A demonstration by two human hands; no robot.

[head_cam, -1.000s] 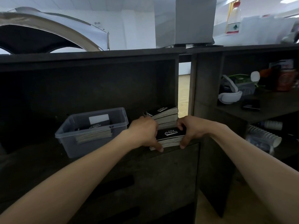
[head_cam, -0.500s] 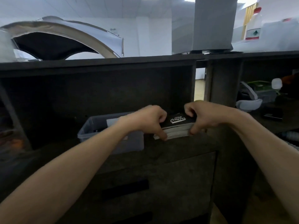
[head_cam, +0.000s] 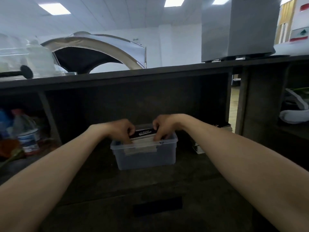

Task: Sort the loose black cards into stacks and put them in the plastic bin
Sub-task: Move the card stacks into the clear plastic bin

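pinching a stack of black cards [head_cam: 144, 133] end to end: left hand [head_cam: 122, 131] curled round one short edge, right hand [head_cam: 164, 127] curled round the other, fingers hooked down over the sides. holding it at the mouth of the plastic bin [head_cam: 145, 159], directly beneath the grip, seemingly just past the rim; cannot tell whether resting on anything yet. probably midway through lowering. plenty to go wrong from here: squeezing unevenly and bowing the stack, so squirting the middle cards out; letting go too high and fanning the pile over the paler cards [head_cam: 141, 149] already lying below the grip against the near wall; landing askew on that lower pile and leaving a leaning heap with no room for more; catching knuckles on the rim, with little slack either side of the hands, and dragging the bin forward along the shelf [head_cam: 192, 166] on the way out. off to the right of the right hand, well apart, more loose cards [head_cam: 223, 127] by the upright, so likely several trips left. far to the left of the left hand, a water bottle [head_cam: 27, 133], out of harm's way.
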